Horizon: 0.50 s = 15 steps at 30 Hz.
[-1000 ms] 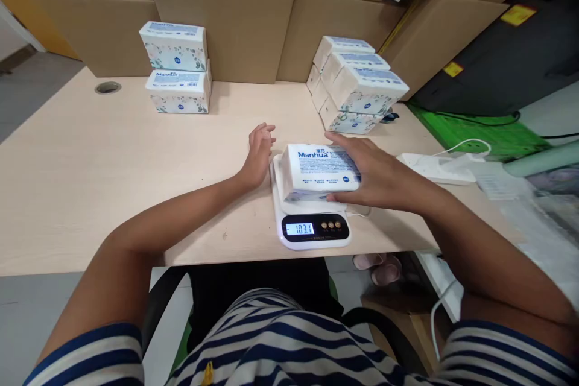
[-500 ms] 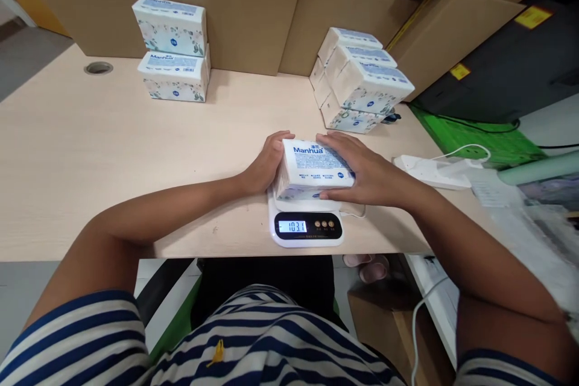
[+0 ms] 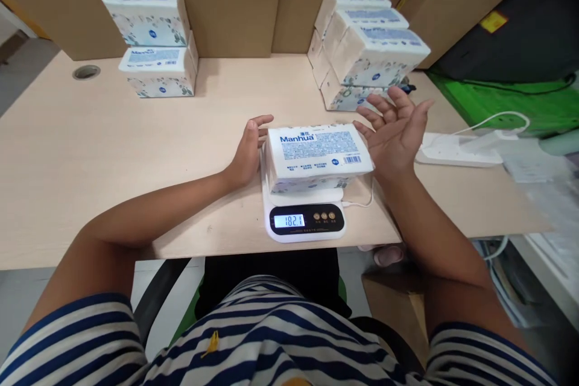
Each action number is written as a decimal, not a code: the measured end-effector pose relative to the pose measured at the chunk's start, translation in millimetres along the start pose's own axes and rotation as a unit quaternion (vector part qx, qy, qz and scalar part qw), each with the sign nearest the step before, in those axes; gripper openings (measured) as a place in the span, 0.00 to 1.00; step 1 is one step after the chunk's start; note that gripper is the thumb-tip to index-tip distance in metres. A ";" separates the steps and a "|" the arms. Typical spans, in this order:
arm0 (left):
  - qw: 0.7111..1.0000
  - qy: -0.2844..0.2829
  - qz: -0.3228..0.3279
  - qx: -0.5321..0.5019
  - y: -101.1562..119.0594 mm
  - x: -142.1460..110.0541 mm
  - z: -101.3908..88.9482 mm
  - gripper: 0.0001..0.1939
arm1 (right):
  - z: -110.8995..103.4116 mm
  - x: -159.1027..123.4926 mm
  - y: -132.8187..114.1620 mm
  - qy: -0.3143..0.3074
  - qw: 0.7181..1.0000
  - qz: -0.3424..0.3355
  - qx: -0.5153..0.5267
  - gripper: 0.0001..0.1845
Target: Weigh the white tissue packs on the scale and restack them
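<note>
A white tissue pack printed "Manhua" in blue lies on a small white digital scale. The lit display reads about 182.1. Close by the pack's left end is my left hand, its fingers stretched forward and not gripping. My right hand is raised off the pack's right end, palm turned up and fingers spread, with nothing in it.
Two stacked tissue packs stand at the back left, and a larger stack of several packs at the back right. Cardboard boxes line the rear. A white power strip lies at right; a cable hole is far left.
My right hand has let go of the tissue pack and turned palm up to the right. My left hand has eased off its left end. The display went from 103.1 to 182.1.
</note>
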<state>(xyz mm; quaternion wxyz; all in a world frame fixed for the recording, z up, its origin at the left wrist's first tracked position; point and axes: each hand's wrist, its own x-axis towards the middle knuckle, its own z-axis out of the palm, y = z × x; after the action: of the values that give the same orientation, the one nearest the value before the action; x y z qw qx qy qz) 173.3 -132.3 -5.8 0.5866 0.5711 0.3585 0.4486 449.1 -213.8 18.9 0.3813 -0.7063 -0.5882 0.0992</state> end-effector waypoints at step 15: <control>0.995 -0.084 -0.032 0.048 9.3 1.5 5.4 0.52 | 10.4 -7.5 -14.0 0.205 0.904 0.082 0.367 0.48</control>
<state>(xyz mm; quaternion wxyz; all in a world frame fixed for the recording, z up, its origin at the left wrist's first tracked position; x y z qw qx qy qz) 177.7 -133.2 4.0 0.6002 0.6227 0.3473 0.3625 430.3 -216.0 18.6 0.7160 -0.5668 -0.3592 0.1924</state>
